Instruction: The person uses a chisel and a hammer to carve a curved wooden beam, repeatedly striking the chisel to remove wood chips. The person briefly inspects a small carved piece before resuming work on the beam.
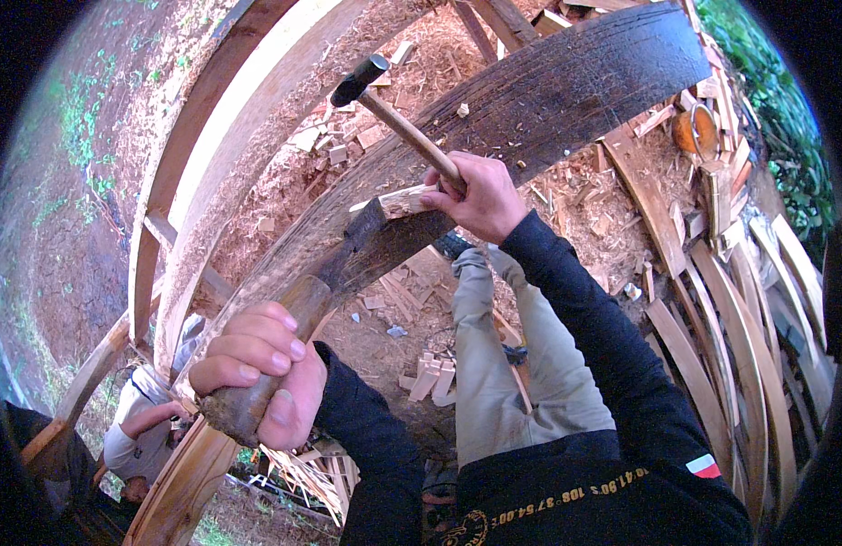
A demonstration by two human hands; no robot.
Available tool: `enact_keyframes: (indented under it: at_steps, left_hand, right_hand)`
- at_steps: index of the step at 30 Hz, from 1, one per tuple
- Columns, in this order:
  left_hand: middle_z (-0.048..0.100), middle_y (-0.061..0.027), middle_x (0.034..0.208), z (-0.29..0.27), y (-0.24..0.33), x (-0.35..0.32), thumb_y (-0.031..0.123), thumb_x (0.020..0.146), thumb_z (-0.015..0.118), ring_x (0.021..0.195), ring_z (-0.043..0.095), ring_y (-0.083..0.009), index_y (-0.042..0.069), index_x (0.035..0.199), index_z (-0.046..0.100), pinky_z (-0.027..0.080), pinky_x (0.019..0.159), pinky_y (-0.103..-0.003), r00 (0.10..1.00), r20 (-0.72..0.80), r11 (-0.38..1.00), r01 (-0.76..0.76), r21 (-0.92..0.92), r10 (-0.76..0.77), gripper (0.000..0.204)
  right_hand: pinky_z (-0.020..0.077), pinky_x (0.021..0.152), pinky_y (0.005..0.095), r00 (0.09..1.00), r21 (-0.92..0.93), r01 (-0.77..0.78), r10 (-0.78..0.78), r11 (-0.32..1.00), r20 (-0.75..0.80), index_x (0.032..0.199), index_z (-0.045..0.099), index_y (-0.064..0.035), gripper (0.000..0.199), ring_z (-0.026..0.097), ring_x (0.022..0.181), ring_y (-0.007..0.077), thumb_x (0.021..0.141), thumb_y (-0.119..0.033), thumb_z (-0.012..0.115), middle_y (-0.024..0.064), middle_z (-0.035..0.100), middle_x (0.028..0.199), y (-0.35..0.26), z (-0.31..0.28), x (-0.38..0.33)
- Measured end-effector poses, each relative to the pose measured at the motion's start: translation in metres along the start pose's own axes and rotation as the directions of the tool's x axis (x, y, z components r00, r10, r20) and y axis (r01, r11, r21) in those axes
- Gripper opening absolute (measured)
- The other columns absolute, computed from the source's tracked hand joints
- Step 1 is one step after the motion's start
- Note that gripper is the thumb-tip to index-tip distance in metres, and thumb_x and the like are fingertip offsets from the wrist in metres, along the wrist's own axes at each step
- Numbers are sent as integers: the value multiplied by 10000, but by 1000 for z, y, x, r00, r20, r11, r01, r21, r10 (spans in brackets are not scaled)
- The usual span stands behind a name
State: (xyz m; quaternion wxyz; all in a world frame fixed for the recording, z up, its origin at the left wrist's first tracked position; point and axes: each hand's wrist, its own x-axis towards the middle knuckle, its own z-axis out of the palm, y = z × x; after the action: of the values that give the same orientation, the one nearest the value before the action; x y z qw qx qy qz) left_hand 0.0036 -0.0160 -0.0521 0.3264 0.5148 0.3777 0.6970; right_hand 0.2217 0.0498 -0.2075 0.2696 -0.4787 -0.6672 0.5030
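Observation:
My left hand point(257, 369) is closed round the thick wooden handle of a chisel point(298, 305), whose dark, wide blade points away from me. A hammer point(398, 127) with a black head and a slim wooden handle is in my right hand point(480, 196), its head up and to the left. Between the blade and my right fingertips is a short pale piece of wood point(398, 202); I cannot tell whether the fingers grip it too. Both tools are over a dark curved plank point(566, 91) that crosses from upper right to lower left.
Curved timber frames point(180, 136) rise at the left. Wood chips and offcuts point(430, 378) litter the ground. Long curved boards point(748, 364) are stacked at the right, below an orange round object point(694, 132). Another person point(148, 423) is at the lower left.

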Motion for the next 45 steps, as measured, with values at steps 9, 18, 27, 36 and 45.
enact_keyframes:
  at_steps: [9, 18, 27, 36, 45]
  left_hand:
    - [532, -74, 698, -19, -4, 0, 207, 718, 628, 565, 529, -197, 68, 898, 449, 409, 602, -381, 999, -37, 997, 1, -71, -4, 289]
    - [472, -44, 663, -29, -2, -6, 198, 676, 618, 570, 455, -157, 77, 877, 473, 364, 631, -341, 991, -133, 999, 7, -45, -13, 276]
    - [493, -71, 676, -46, -9, -9, 233, 719, 623, 566, 497, -187, 66, 890, 451, 386, 608, -370, 990, -136, 993, -52, -104, 37, 294]
    - [432, -44, 675, -38, -5, -17, 229, 644, 609, 594, 446, -170, 85, 852, 438, 370, 638, -354, 953, -300, 999, -45, 24, 51, 305]
    - [476, -65, 950, 42, 7, -67, 292, 727, 814, 788, 562, -230, 105, 1055, 396, 495, 815, -513, 911, -346, 928, -91, 361, 224, 563]
  right_hand:
    - [389, 501, 318, 998, 34, 46, -44, 998, -36, 838, 647, -45, 190, 455, 510, 164, 725, -113, 785, 44, 434, 592, 3, 2, 0]
    - [391, 503, 319, 998, 17, 58, -57, 998, -35, 841, 651, -51, 195, 452, 508, 168, 727, -133, 788, 42, 425, 591, 4, 3, 0]
    - [454, 582, 358, 997, -20, -8, 9, 1000, 72, 845, 623, -51, 237, 553, 636, 258, 696, -140, 785, 90, 552, 709, -5, -2, 0]
    - [460, 717, 436, 933, -33, 358, -356, 933, 51, 816, 583, -24, 169, 563, 813, 376, 694, -67, 692, 140, 583, 808, 2, 3, 26]
    - [482, 690, 403, 877, -3, 454, -446, 891, 179, 899, 614, 35, 230, 595, 774, 348, 673, 78, 608, 164, 607, 846, -10, 21, 74]
